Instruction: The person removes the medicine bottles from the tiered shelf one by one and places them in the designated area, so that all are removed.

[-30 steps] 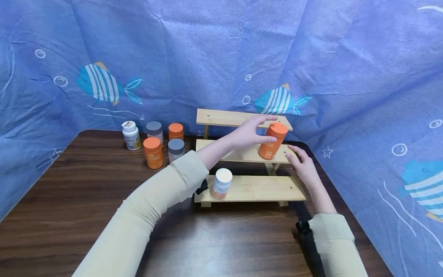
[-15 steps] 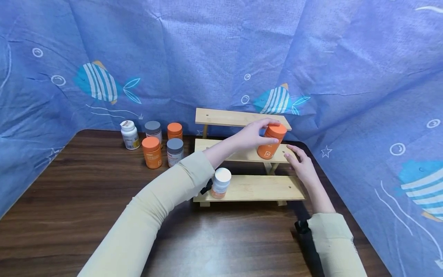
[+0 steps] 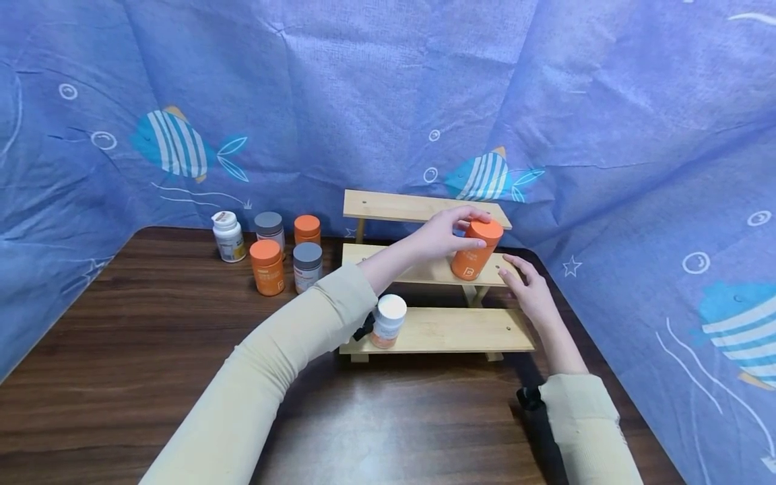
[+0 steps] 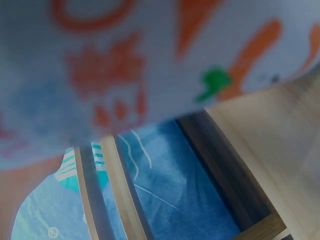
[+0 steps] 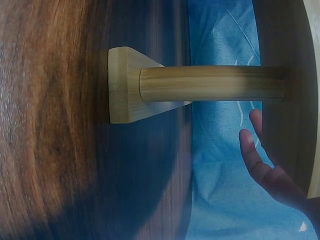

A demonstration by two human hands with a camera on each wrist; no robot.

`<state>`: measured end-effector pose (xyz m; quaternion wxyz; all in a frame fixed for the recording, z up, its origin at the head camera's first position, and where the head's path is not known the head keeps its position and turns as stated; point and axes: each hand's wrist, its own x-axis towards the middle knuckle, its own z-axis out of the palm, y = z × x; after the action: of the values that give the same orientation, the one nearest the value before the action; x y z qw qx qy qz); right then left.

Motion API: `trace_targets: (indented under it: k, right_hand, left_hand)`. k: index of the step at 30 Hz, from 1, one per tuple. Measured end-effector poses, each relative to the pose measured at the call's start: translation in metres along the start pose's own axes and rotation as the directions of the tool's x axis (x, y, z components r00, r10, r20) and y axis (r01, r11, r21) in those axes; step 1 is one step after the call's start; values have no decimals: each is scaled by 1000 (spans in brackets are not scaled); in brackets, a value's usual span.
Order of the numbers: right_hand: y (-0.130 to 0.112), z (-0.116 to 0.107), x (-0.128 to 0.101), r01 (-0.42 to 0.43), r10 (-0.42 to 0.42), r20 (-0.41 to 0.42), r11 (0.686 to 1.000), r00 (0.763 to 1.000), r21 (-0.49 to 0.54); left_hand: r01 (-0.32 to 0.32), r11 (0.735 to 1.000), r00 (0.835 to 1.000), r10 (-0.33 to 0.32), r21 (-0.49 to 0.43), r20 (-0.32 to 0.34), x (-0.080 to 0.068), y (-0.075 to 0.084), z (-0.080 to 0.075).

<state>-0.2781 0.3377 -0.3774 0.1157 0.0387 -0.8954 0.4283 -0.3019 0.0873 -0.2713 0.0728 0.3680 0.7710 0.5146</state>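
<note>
An orange bottle (image 3: 468, 264) with an orange cap stands, slightly tilted in the head view, on the middle shelf (image 3: 424, 271) of a three-step wooden rack, towards its right end. My left hand (image 3: 447, 234) grips it near the top, thumb across the front and fingers over the cap. Loosely bent, my right hand (image 3: 529, 286) is at the rack's right side, fingertips by the middle shelf's end and holding nothing. In the right wrist view its fingers (image 5: 257, 167) show beyond a shelf board. A white bottle (image 3: 389, 323) stands on the bottom shelf, and its blurred label (image 4: 165, 65) fills the top of the left wrist view.
Left of the rack, on the dark wooden table (image 3: 151, 323), stand a white bottle (image 3: 229, 237), two grey-capped bottles (image 3: 308, 266) and two orange bottles (image 3: 268, 269). The top shelf (image 3: 400, 205) runs behind my left hand. A blue fish-print cloth (image 3: 339, 94) hangs behind.
My left hand's raised fingers have come down onto the orange bottle's cap, and its forearm has shifted slightly right. The right hand has stayed in place.
</note>
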Motion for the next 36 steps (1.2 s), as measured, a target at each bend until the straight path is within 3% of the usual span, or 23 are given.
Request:
trace_targets:
  k: [5, 16, 26, 36]
  right_hand:
    - [1, 0, 0, 8, -8, 1, 1000, 1000, 5]
    - [2, 0, -1, 20, -20, -9, 1000, 1000, -8]
    - [1, 1, -3, -3, 4, -3, 1000, 1000, 30]
    - [0, 1, -4, 1, -1, -11, 1000, 1000, -10]
  left_hand:
    - [4, 1000, 1000, -4, -10, 4, -11, 14, -2]
    - [-17, 999, 997, 14, -38, -80, 0, -10, 4]
    - [-3, 997, 992, -7, -81, -125, -7, -6, -5]
    - [42, 994, 989, -56, -104, -137, -18, 0, -12]
